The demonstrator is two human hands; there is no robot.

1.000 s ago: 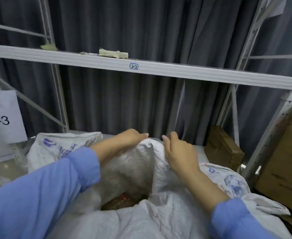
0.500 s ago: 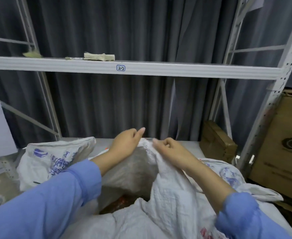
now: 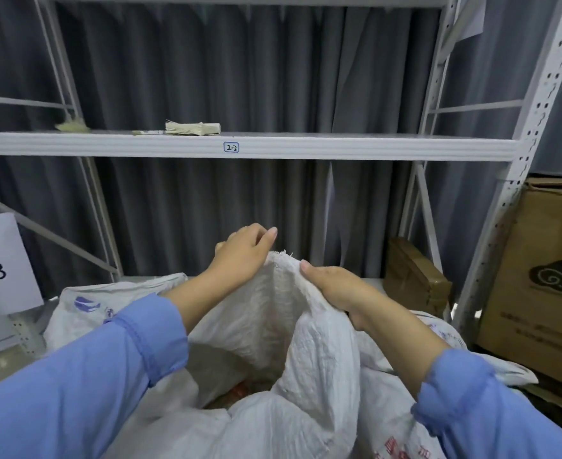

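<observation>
Woven sack point(image 3: 319, 359) rim sits gripped in my curled left hand point(image 3: 243, 255) and right hand point(image 3: 337, 289); slick frayed weave could slip, dropping the mouth shut.

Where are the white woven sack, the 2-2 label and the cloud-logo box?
white woven sack point(image 3: 319, 362): head view, raised fold below its rim.
2-2 label point(image 3: 231, 147): head view, centre of the sticker.
cloud-logo box point(image 3: 543, 326): head view, front face below the logo.

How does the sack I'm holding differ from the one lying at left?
The held sack stands open, its rim lifted by the left hand and right hand; the left sack lies slumped and unheld. The left sack shows blue print; the held sack's raised wall is plain. Both are white woven.
</observation>
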